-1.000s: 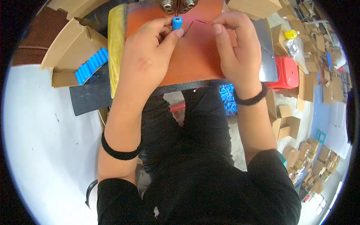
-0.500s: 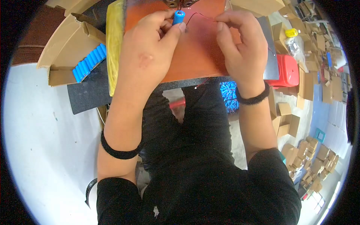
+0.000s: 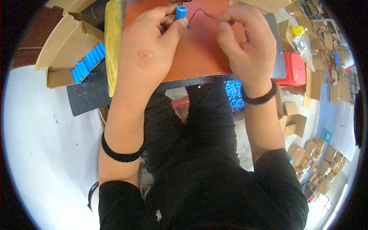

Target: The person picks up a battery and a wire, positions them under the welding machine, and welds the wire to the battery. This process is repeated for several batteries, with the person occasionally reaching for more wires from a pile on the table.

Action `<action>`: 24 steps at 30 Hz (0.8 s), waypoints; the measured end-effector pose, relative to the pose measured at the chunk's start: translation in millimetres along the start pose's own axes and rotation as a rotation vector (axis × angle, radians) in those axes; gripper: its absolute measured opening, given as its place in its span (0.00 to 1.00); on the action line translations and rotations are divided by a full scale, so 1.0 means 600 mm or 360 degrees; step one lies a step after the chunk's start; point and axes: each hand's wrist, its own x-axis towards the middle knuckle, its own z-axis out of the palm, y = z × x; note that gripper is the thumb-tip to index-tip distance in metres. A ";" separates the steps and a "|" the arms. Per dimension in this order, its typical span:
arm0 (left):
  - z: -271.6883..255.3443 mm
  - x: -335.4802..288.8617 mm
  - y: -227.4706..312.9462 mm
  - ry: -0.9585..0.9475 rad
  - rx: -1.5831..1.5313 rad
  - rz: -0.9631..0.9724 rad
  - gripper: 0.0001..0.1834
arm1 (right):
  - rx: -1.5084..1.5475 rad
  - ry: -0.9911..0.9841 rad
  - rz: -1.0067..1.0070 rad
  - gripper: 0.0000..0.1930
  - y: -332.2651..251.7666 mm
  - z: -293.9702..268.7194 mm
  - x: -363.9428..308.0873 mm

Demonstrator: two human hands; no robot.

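My left hand (image 3: 151, 44) pinches a blue cylindrical battery cell (image 3: 180, 14) between thumb and fingers, its round metal end tilted up toward me. From beside the cell a thin red and black wire (image 3: 198, 10) curves over to my right hand (image 3: 251, 48). The thumb and forefinger of that hand are closed around the wire's far part; its exact end is hidden. Both hands hover over an orange-brown work mat (image 3: 199, 57). At the top edge a dark metal part shows just behind the cell, mostly cut off.
An open cardboard box (image 3: 61, 57) at the left holds a row of blue cells (image 3: 89, 63). A yellow wrapped bundle (image 3: 113, 50) borders the mat. Below the table edge, many wired blue cells (image 3: 234, 96) lie near my right wrist. A red plastic stool (image 3: 293, 69) stands at the right.
The cell and my left hand sit slightly higher in the picture, and the metal part behind them has mostly left view. My right thumb and forefinger have shifted a little left along the wire.
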 end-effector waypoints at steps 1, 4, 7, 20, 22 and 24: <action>0.002 0.001 -0.003 0.0025 -0.0036 0.0006 0.18 | 0.0000 0.0002 -0.0011 0.07 0.000 0.000 0.001; 0.003 -0.001 0.000 0.0072 0.0013 -0.0005 0.19 | 0.0011 -0.0004 -0.0036 0.08 0.006 0.000 -0.001; 0.004 0.001 0.005 0.0077 0.0103 -0.0038 0.19 | 0.0019 -0.0016 -0.0050 0.08 0.010 0.001 -0.002; -0.004 -0.003 0.005 0.0073 0.0119 0.0145 0.13 | 0.0856 0.0525 -0.0805 0.07 0.110 0.065 -0.002; -0.008 -0.010 -0.001 0.0052 0.0218 0.0296 0.17 | 0.0641 0.0069 0.0461 0.06 0.044 0.006 -0.040; -0.025 -0.021 0.006 0.0010 0.0093 0.0561 0.16 | 0.0523 0.0232 0.0217 0.06 0.047 -0.023 -0.039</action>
